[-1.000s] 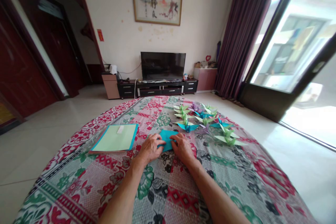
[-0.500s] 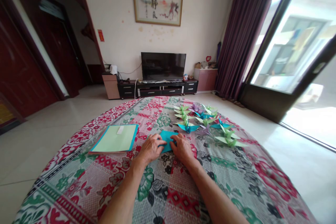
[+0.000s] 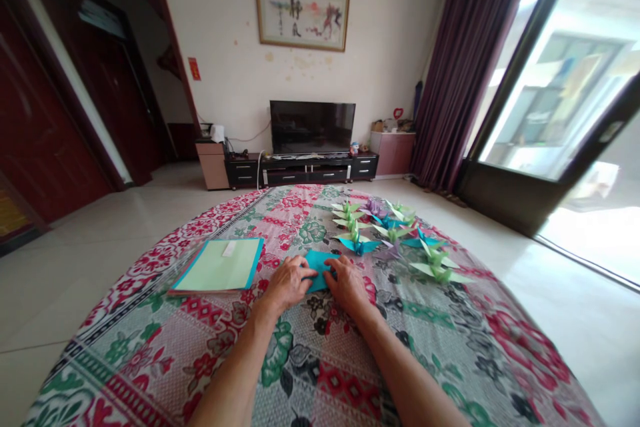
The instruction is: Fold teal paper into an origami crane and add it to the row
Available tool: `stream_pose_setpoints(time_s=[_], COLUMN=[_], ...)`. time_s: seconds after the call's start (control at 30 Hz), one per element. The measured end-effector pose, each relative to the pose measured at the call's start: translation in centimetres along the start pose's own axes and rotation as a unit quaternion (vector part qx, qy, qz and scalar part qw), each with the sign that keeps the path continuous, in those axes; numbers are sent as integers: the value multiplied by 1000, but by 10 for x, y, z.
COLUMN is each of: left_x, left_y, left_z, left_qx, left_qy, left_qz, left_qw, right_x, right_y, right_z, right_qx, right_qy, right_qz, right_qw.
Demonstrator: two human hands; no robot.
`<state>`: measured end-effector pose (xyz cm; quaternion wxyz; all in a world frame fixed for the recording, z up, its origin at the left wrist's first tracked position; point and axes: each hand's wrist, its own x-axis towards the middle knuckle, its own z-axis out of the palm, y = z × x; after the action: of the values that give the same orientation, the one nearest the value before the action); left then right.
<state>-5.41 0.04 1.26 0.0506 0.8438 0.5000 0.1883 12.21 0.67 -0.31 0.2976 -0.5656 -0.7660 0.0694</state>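
Note:
A small sheet of blue origami paper (image 3: 317,263) lies on the patterned tablecloth in front of me. My left hand (image 3: 291,280) has its bent fingers closed on the paper's left side. On the right side, my right hand (image 3: 346,281) pinches the same paper with curled fingers. Parts of the sheet's edges are hidden under the fingers, so its exact folds cannot be made out. Several folded paper cranes in green, blue and purple stand to the right of my hands, the nearest blue crane (image 3: 359,245) just beyond my right hand.
A stack of square paper (image 3: 220,270), light green on top with a blue border and a small white piece on it, lies left of my hands. The round table wears a floral tablecloth (image 3: 300,373). A television (image 3: 313,127) stands on a low cabinet beyond it.
Both hands stay almost in the same place on the blue paper. The whole view has shifted very slightly.

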Motion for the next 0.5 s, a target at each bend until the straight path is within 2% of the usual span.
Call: stream_pose_setpoints(time_s=[0.37,0.5], left_x=[1,2], left_y=[0,0], left_z=[0,0], left_qx=[-9,-13], left_qy=[-5,-7], left_qz=[-17,-18], left_qw=[1000,1000], right_x=[1,1], right_y=[0,-1], right_z=[-2,-4], right_qx=[-14,-39], right_qy=[-20,-38], right_qz=[-12,-43], right_qw=[1000,998])
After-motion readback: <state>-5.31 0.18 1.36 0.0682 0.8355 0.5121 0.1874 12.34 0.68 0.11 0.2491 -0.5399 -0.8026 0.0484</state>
